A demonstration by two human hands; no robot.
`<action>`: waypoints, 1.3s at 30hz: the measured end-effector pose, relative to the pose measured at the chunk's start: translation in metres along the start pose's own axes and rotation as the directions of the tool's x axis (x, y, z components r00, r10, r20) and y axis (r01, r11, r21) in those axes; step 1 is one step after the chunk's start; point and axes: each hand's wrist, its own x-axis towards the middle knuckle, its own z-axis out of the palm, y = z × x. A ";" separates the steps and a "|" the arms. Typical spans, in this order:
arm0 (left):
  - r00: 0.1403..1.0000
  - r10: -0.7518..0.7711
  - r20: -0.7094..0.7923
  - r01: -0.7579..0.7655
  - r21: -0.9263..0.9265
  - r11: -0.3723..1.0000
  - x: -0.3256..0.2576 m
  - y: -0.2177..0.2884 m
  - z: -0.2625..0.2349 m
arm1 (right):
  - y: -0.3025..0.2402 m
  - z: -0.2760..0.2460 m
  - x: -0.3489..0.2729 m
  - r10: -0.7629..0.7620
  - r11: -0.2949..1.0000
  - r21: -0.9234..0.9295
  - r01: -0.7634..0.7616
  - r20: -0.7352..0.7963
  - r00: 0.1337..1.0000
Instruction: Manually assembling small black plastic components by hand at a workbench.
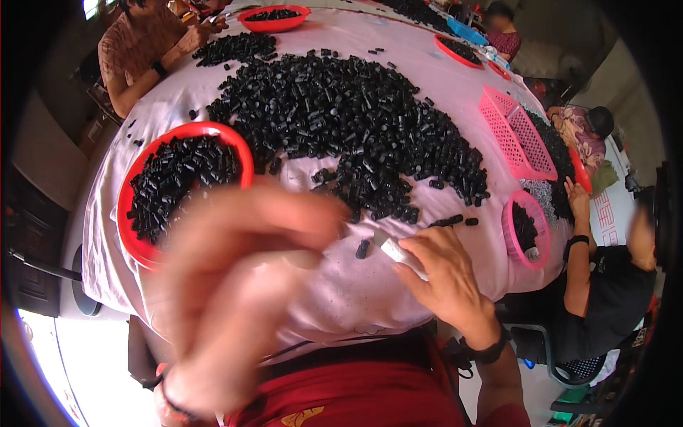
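1. The left hand [245, 249], bare and strongly blurred, is nearest the camera. Its fingers look curled, but I cannot tell whether the fingertips meet or whether anything is between them. It blocks the view of the cloth and part of the bowl behind it.
2. The right hand [449, 276] has thumb and forefinger pinched together on a small white block-shaped tool with a grey tip [400, 255]. A dark band [489, 349] circles the wrist.
3. A single short black cylindrical piece [363, 248] lies just beside the tool's tip, not touching it.
4. Under both hands spreads a pale pink cloth [341, 302], creased, speckled with dark bits and draped over the table's edge.
5. Beyond the left hand stands a round red plastic bowl with a smooth rim [243, 151], filled with black pieces like the single one.
6. To the right are a round pink basket [508, 231] with more black pieces inside and, farther off, a rectangular pink basket with perforated walls [526, 146].
7. Across the middle sprawls a broad heap of glossy black pieces [341, 107], stubby and tube-like, with strays along its border.
8. At the right, a co-worker in black [608, 292] reaches toward the table; at the far left sits a person in a patterned shirt [139, 50], near a shallow red bowl [274, 26].
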 end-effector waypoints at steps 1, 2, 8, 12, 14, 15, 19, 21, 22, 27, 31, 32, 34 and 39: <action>0.972 -0.099 0.212 0.053 0.212 0.976 0.006 -0.009 -0.003 | 0.002 0.003 -0.001 0.004 0.999 -0.052 -0.003 0.024 1.000; 0.968 -0.070 0.241 0.003 0.270 0.963 0.006 -0.032 0.003 | 0.002 0.005 0.000 0.008 0.994 -0.111 -0.002 0.049 0.999; 0.938 -0.191 0.290 -0.081 0.717 0.692 0.006 -0.105 0.019 | -0.007 0.011 0.012 0.012 0.994 -0.109 -0.004 0.073 0.997; 0.916 -0.191 0.353 -0.180 0.787 0.591 0.004 -0.117 0.026 | -0.003 0.003 0.019 0.037 0.999 0.040 -0.036 -0.002 0.999; 0.922 -0.180 0.344 -0.177 0.785 0.594 0.003 -0.122 0.027 | -0.006 -0.004 0.029 0.072 0.989 0.130 -0.068 -0.025 0.997; 0.925 -0.175 0.338 -0.171 0.779 0.602 0.003 -0.123 0.027 | -0.011 -0.008 0.037 0.092 0.961 0.266 -0.081 -0.030 0.995; 0.928 -0.103 0.359 -0.166 0.645 0.746 0.002 -0.119 0.018 | -0.038 -0.015 0.075 0.130 0.832 0.551 -0.064 -0.081 0.988; 0.915 -0.170 0.364 -0.091 0.601 0.794 0.009 -0.097 0.011 | -0.054 -0.017 0.086 0.154 0.780 0.621 -0.074 -0.077 0.985; 0.893 -0.251 0.374 0.004 0.550 0.835 0.012 -0.088 0.007 | -0.059 -0.016 0.088 0.137 0.789 0.614 -0.023 -0.139 0.981; 0.795 -0.420 0.438 0.509 -0.105 0.854 0.035 -0.073 -0.022 | -0.061 -0.014 0.073 0.245 0.695 0.710 -0.109 -0.091 0.965; 0.824 -0.319 0.468 0.563 -0.610 0.558 0.025 -0.075 -0.032 | -0.073 -0.016 0.062 0.207 0.585 0.809 -0.047 -0.093 0.974; 0.838 -0.285 0.465 0.543 -0.667 0.510 0.021 -0.080 -0.035 | -0.076 -0.014 0.062 0.150 0.563 0.826 -0.039 -0.055 0.987; 0.844 -0.241 0.479 0.534 -0.717 0.448 0.016 -0.081 -0.034 | -0.081 -0.017 0.059 0.086 0.719 0.694 -0.020 -0.060 0.994; 0.818 -0.218 0.532 0.569 -0.693 0.442 0.008 -0.087 -0.037 | -0.085 -0.010 0.055 0.121 0.588 0.804 -0.092 0.025 0.992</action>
